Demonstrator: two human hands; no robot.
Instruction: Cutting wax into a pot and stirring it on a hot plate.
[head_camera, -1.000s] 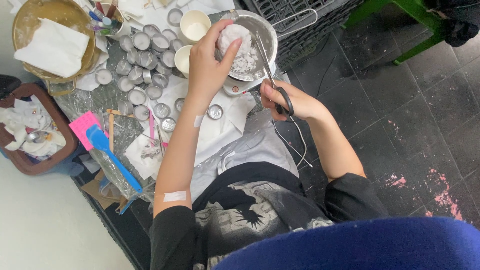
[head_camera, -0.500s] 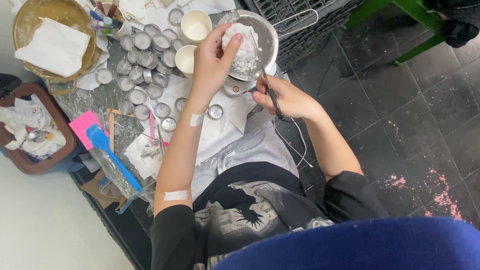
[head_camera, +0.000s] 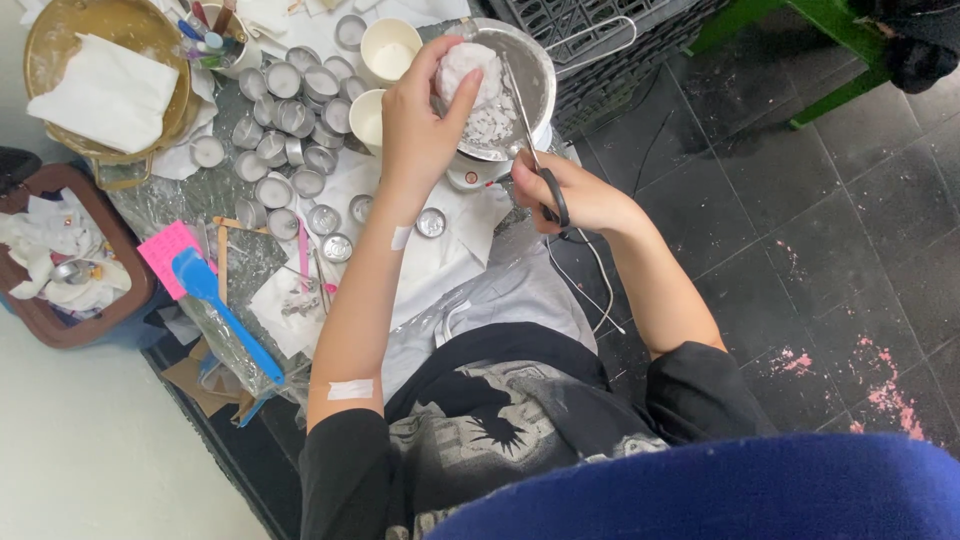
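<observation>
Left hand (head_camera: 418, 125): clamped on a white lump (head_camera: 463, 78), the fingers wrapping its near side; it is holding the lump over the pan (head_camera: 535, 75), seemingly so that whatever comes off is dropping inside.
Right hand (head_camera: 575, 195): closed round the scissors (head_camera: 535, 150), fingers through the dark loops; the blades are pointing up and away towards the lump's lower edge, lying together as far as I can tell.
Lump: sitting above the pan's near rim, touching the left palm; white flakes are lying in the pan just beneath it.
Pan: a metal one resting on a small white base (head_camera: 470, 175) at the bench's far corner, close enough for both arms to be reaching it without stretching.
Cups (head_camera: 392, 48): two pale ones standing just left of the pan, within easy reach.
Tins (head_camera: 285, 120): many small round metal ones crowding the bench left of the cups, some filled white, some bare.
Bench (head_camera: 215, 190): covered in crinkled clear film with white cloths; a blue spatula (head_camera: 215, 300) and a pink card (head_camera: 170, 250) are lying near its front edge; a gold bowl (head_camera: 60, 25) with a paper towel is sitting at the far left.
Room: dark tiled floor (head_camera: 800, 230) with pink stains to the right; a black crate (head_camera: 600, 25) behind the pan; a brown basket (head_camera: 60, 260) of white rags beside the bench.
</observation>
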